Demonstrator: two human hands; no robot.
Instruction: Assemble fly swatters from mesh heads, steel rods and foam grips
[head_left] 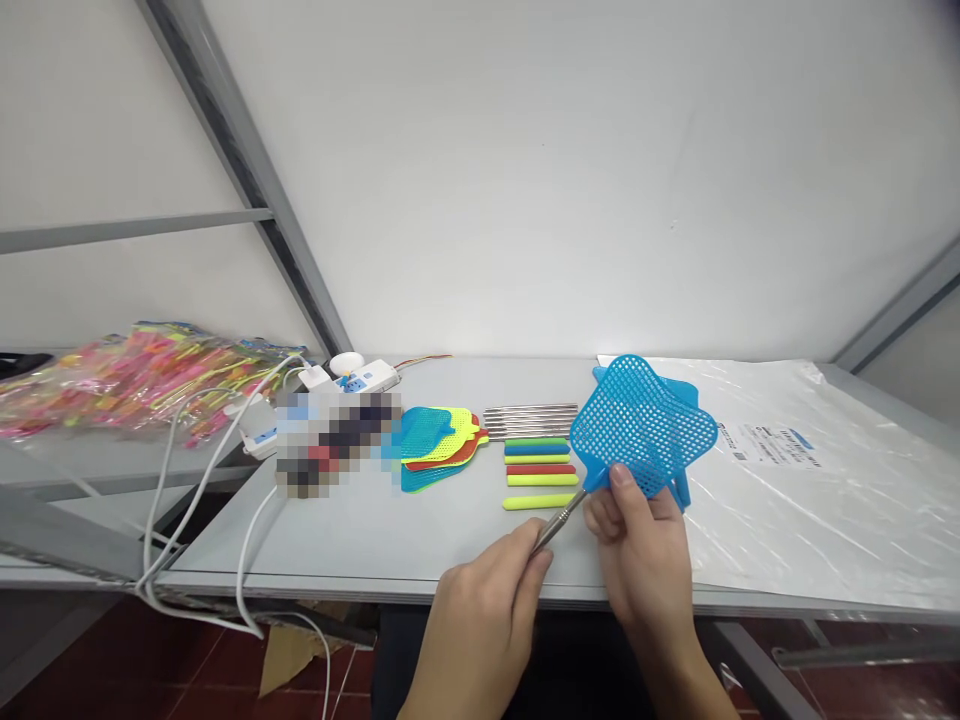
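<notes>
My right hand (pixel 641 560) pinches a blue mesh fly swatter head (pixel 641 415) near its base, thumb on the front. My left hand (pixel 480 620) is closed around a thin telescopic metal rod (pixel 561 520), whose tip meets the neck of the swatter head. How deep the rod sits in the neck cannot be seen. Partly hidden behind the head is more blue plastic (pixel 681 392). To the left lie overlapping swatter heads (pixel 442 465) in blue, yellow and red. Beside them are several metal rods (pixel 529 420) and coloured handle tubes (pixel 540 480) in rows.
White plastic sheeting (pixel 825 520) with labels covers the right side of the grey table (pixel 360 550). On the left are power strips (pixel 375 376), white cables (pixel 202 490), a blurred patch (pixel 337 440) and bagged colourful items (pixel 150 385). A metal frame post (pixel 247 160) rises behind.
</notes>
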